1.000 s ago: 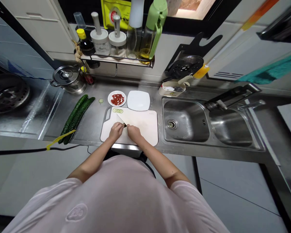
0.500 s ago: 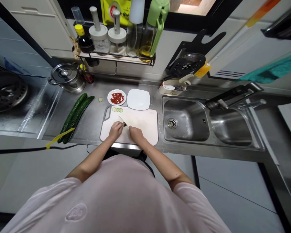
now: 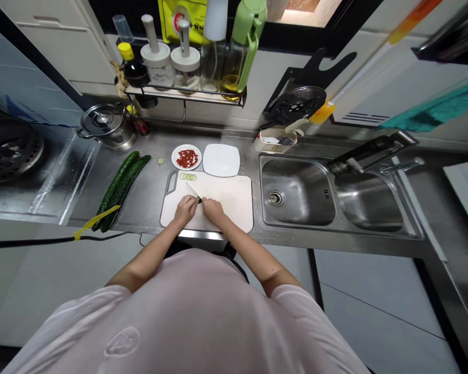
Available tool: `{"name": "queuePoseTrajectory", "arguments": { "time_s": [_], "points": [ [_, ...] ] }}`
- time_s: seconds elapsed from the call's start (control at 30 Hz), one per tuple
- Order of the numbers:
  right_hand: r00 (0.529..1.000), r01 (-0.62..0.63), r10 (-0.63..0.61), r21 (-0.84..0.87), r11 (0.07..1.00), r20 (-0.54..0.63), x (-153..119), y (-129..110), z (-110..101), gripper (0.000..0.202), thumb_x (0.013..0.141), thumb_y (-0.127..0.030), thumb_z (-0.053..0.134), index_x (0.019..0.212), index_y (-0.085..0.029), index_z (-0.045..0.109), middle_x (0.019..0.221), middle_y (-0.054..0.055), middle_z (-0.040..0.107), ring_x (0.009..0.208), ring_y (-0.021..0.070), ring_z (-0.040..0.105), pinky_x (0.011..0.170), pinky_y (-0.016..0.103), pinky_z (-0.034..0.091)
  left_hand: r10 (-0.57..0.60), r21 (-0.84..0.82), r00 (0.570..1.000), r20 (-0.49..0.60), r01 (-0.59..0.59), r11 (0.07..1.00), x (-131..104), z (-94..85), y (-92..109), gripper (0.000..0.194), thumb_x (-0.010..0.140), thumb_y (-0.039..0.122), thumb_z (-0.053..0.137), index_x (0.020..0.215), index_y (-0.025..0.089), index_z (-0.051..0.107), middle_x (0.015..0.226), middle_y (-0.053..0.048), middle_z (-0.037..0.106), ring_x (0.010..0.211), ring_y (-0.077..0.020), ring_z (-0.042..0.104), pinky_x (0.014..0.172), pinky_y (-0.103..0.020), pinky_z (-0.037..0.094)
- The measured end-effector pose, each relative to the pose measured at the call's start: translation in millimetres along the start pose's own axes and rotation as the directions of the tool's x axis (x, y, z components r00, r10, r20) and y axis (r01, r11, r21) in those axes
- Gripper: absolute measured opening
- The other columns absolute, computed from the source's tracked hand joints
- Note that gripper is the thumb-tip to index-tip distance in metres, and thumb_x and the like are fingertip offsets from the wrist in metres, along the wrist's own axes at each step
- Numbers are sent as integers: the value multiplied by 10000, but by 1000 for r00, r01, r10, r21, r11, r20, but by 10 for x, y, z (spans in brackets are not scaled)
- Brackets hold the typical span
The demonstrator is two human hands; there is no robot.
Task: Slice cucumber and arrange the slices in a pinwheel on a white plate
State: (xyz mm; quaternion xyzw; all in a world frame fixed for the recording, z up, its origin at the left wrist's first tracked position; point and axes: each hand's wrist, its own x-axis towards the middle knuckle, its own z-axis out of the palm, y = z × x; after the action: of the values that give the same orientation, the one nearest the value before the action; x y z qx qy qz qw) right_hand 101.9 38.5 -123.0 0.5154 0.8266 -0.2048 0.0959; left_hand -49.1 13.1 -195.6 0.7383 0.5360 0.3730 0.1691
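My right hand [image 3: 212,210] is closed round the handle of a knife [image 3: 192,189], whose blade points up and left over the white cutting board [image 3: 230,202]. Close beside it, my left hand [image 3: 185,209] is closed on a short cucumber piece [image 3: 199,200]; only a dark green bit of it shows by the blade. Several thin cucumber slices [image 3: 187,177] lie overlapping in a row near the board's upper left corner. Behind the board stand a round plate [image 3: 175,161] of chopped red pieces and a bare white square plate [image 3: 221,160].
Whole cucumbers [image 3: 120,189] lie left of the board, with one cucumber slice [image 3: 160,161] nearby. A lidded steel pot [image 3: 107,127] stands at the back left. To the right is a double sink [image 3: 300,192]. Above hangs a rack [image 3: 185,93] with jars and bottles.
My right hand and the knife have shifted slightly left and up, closer to my left hand. My left hand stays nearly in place, and the whole view has drifted a little.
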Motion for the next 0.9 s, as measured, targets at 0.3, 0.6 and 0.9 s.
{"name": "queuePoseTrajectory", "arguments": {
  "time_s": [0.3, 0.6, 0.9],
  "points": [
    [1000, 5, -5, -3, 1000, 7, 35, 3, -25, 275, 904, -80, 320, 1104, -143, 498, 1000, 110, 659, 955, 200, 631, 784, 287, 469, -2, 4, 1000, -13, 3, 1000, -4, -2, -1, 185, 905, 234, 451, 972, 217, 623, 884, -63, 588, 897, -185, 552, 814, -351, 471],
    [996, -55, 57, -30, 998, 65, -342, 158, 99, 267, 856, -33, 358, 1053, -131, 511, 940, 123, 663, 923, 219, 638, 760, 303, 465, -5, 15, 1000, -27, 5, 1000, -8, 16, 4, 181, 905, 218, 451, 965, 211, 621, 877, -59, 589, 876, -177, 552, 798, -340, 468],
    [997, -50, 52, -28, 998, 58, -271, 128, 97, 246, 875, -41, 347, 1041, -134, 503, 930, 118, 663, 916, 210, 640, 750, 292, 471, -1, 27, 1000, -24, 1, 1000, -11, 23, -1, 170, 902, 216, 460, 960, 213, 620, 863, -55, 586, 872, -174, 546, 797, -336, 466]
  ]
}}
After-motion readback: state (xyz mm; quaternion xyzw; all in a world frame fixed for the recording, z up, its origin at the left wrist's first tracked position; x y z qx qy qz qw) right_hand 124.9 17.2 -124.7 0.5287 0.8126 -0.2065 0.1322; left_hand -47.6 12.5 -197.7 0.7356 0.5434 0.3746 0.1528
